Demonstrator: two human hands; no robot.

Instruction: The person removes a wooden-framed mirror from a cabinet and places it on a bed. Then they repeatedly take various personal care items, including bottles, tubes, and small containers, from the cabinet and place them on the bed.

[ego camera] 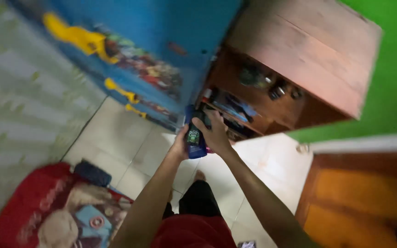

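Bottle (195, 140) | dark blue | clasped between left hand (180, 146), right hand (216, 133)

Both bare arms reach up from the bottom of the frame and meet at its centre. The left hand (180, 146) cups from the left, its grip closed. The right hand (216, 133) wraps from the right, fingers (204, 125) curled over the top.

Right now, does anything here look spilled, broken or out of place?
Nothing stands out. Both hands, left hand and right hand, hold a dark blue bottle upright before the wooden shelf unit. No spill shows on the tiled floor, though the picture is blurred.
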